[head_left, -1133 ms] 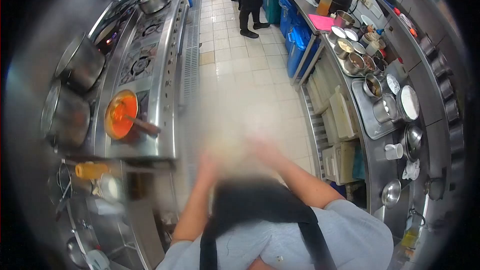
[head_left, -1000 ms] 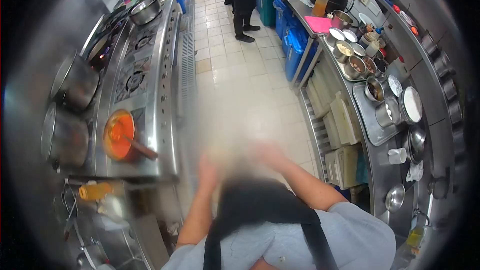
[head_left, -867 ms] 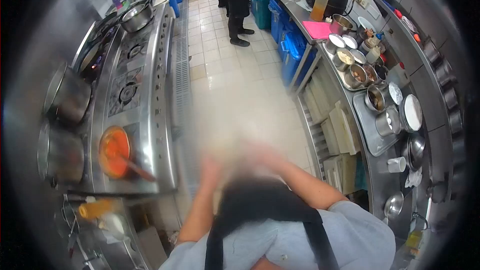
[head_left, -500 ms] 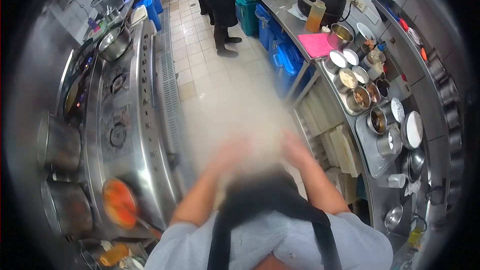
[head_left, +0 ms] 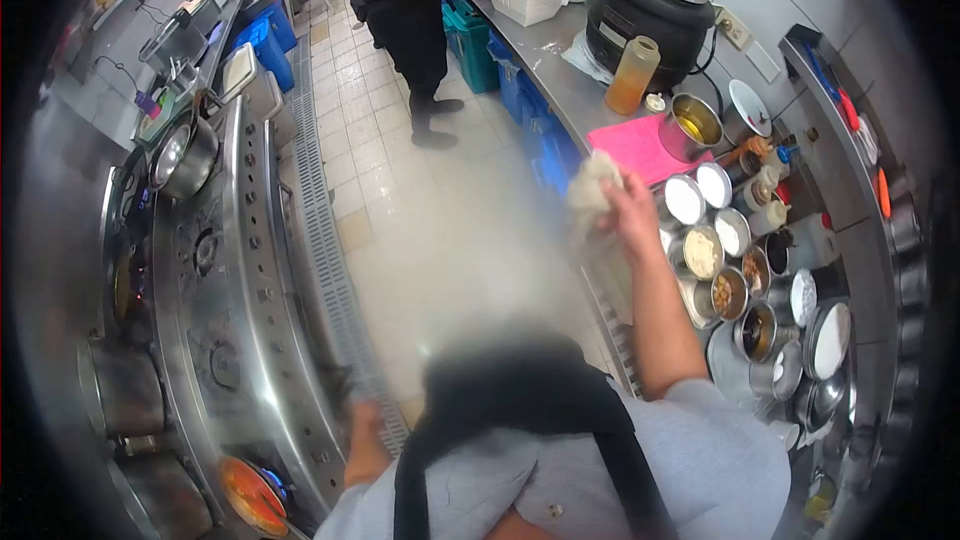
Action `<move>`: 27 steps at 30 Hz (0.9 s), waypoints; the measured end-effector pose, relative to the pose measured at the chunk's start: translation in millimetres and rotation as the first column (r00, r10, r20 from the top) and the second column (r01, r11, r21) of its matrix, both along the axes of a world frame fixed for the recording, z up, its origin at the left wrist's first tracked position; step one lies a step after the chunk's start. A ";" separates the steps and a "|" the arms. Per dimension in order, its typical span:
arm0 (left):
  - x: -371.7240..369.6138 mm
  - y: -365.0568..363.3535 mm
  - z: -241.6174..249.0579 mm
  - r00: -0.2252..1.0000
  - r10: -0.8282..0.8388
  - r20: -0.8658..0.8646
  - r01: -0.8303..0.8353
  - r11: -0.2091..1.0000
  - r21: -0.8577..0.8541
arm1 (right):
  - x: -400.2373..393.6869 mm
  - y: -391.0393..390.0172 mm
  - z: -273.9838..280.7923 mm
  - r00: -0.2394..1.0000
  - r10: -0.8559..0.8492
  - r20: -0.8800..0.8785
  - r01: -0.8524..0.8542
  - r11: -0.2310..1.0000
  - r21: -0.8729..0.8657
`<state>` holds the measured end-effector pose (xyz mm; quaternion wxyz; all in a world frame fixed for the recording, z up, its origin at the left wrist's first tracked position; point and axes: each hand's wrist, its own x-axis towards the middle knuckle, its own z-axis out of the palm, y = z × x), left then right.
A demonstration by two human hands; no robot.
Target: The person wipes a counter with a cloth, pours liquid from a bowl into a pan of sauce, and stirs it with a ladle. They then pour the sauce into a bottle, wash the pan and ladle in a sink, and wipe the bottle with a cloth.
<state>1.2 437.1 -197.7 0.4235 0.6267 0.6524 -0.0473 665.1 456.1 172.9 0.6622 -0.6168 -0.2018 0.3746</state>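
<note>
My right hand is closed on a whitish cloth, held in front of the steel counter beside a pink cloth. Several metal pots of ingredients stand just right of that hand, one with a pale paste. My left hand is low by the front edge of the stove, blurred, and its fingers cannot be made out. Left of it, a pan of red sauce sits over a blue flame with a utensil in it.
A co-worker stands at the counter's far end, hands near a jar. A black soup kettle and an orange squeeze bottle stand on the counter. Blue bins sit below. Large pots line the stove's left side.
My right hand has moved up and right to the counter, now with the whitish cloth in it. My left hand has dropped down and left toward the stove. The view has shifted.
</note>
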 end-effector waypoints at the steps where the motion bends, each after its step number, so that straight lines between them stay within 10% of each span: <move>1: 0.3 -7.4 11.9 0.995 0.084 0.061 -0.086 0.996 0.022 | 20.4 23.0 3.3 0.999 -0.006 0.044 0.005 0.999 0.038; 3: -0.8 -20.1 32.7 0.803 -0.477 -0.358 0.490 0.870 -0.060 | 55.7 68.0 4.9 0.996 -0.009 0.086 0.003 0.997 0.073; 6: 27.1 -35.9 11.0 0.987 -0.144 -0.074 0.147 0.988 0.048 | 112.2 141.7 -33.2 0.972 -0.070 0.223 0.076 0.997 -0.018; 8: 50.3 -33.0 14.9 0.998 -0.069 0.008 0.069 0.997 0.020 | 155.6 190.1 -103.6 0.356 0.112 0.928 0.449 0.850 -0.275; 12: 60.0 28.8 -7.8 0.988 -0.152 -0.031 0.145 0.979 -0.146 | 141.5 242.1 -129.8 0.545 0.395 0.739 0.395 0.656 -0.643; 20: 120.5 328.7 37.6 0.727 -0.642 -0.243 0.640 0.762 -0.098 | 142.7 299.5 -131.8 0.426 0.475 0.770 0.470 0.611 -0.637; 22: 104.0 405.6 -17.3 0.952 0.084 0.294 -0.082 0.996 -0.020 | 145.1 311.3 -137.3 0.423 0.460 0.780 0.471 0.624 -0.623; 24: 122.4 489.6 -13.1 0.915 0.060 0.398 -0.097 0.993 0.073 | 149.2 324.4 -145.5 0.410 0.422 0.809 0.438 0.687 -0.580; 27: 235.4 564.7 80.1 0.814 0.457 0.358 -0.428 0.889 -0.161 | 154.5 344.0 -146.0 0.407 0.386 0.828 0.358 0.766 -0.534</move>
